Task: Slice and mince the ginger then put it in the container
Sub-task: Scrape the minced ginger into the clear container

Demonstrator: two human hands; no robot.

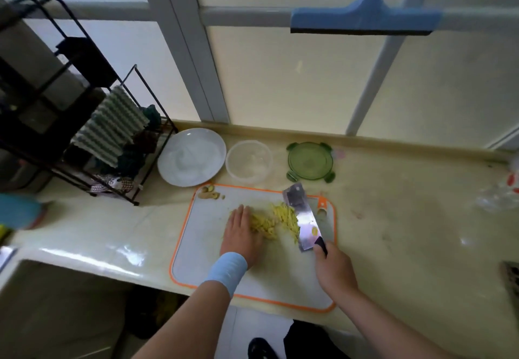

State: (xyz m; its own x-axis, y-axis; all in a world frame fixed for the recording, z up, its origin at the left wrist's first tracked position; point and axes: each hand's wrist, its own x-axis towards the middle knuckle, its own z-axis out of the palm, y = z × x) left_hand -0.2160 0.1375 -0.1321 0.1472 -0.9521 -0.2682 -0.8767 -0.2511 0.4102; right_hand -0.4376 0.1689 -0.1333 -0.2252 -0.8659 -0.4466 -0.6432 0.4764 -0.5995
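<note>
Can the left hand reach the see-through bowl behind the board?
Probably yes. The left hand rests against the ginger pile, and the clear container sits just past the cutting board, with only bare board between. The cleaver is off to the right.

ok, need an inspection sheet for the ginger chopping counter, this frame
Surface: glossy cream countertop; white cutting board with orange rim lies on it.
Job's things: pile of yellow ginger strips on the board; steel cleaver at the pile's right edge; clear round plastic container behind the board, uncovered; green round lid to its right.
Clutter: white round plate left of the container; ginger scraps at the board's far-left corner; black wire rack with cloths; crumpled clear plastic far right.
Grippers: left hand flat against the pile; right hand grips the cleaver's handle.
Cables: nothing seen.
Surroundings: frosted window; blue squeegee hanging on its frame; sink lower left.
</note>
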